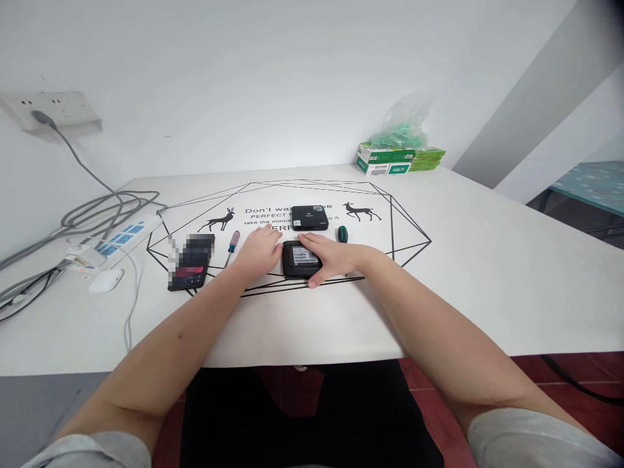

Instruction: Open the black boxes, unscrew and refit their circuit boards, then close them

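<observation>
A small black set-top box (296, 268) lies on the white table with its white-labelled side up. My right hand (334, 255) grips its right part, thumb at the near edge and fingers at the far edge. To the left, my left hand (259, 252) rests on the table, fingers stretched out and holding nothing. Its thumb comes close to the box; I cannot tell whether they touch. Just behind is a second flat black box (308, 219) with small stickers. A screwdriver (233, 245) lies left of my left hand, and a green and black screwdriver handle (342, 234) beyond my right hand.
A phone (190, 263) with a partly blurred screen lies on the left. Near it are a white earbud case (106, 280), a power strip (127, 237) and coiled grey cables (104, 208). Green and white boxes (385, 159) under a plastic bag (403, 127) stand at the back right.
</observation>
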`<action>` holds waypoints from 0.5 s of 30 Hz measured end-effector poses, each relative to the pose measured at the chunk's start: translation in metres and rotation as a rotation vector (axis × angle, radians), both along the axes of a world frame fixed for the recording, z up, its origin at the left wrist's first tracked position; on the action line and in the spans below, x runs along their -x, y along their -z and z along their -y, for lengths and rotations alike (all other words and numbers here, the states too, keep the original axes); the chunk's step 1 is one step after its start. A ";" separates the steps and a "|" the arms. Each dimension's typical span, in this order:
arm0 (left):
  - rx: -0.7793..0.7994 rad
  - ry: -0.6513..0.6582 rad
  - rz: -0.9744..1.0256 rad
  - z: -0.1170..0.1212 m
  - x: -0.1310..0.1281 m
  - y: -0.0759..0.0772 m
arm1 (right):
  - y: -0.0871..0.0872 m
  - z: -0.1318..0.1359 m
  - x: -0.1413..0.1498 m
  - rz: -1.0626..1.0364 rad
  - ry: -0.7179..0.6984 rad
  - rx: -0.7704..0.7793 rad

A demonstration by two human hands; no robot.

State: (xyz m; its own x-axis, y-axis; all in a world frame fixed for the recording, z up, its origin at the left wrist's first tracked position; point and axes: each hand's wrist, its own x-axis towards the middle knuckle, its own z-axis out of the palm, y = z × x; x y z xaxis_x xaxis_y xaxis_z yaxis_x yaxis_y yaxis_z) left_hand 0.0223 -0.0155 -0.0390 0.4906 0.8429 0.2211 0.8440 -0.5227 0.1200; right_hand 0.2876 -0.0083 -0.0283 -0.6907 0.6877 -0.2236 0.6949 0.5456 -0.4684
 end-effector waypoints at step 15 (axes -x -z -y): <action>0.011 -0.435 0.023 -0.010 0.025 -0.020 | 0.007 -0.006 0.005 -0.184 0.040 -0.009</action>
State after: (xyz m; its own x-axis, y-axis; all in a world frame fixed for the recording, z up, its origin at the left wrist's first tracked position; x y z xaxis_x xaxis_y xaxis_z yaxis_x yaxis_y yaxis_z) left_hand -0.0031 -0.0058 -0.0194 0.0839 0.9723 0.2180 0.9824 -0.1173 0.1451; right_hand 0.2824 -0.0028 -0.0352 -0.6911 0.7171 -0.0902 0.6197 0.5236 -0.5847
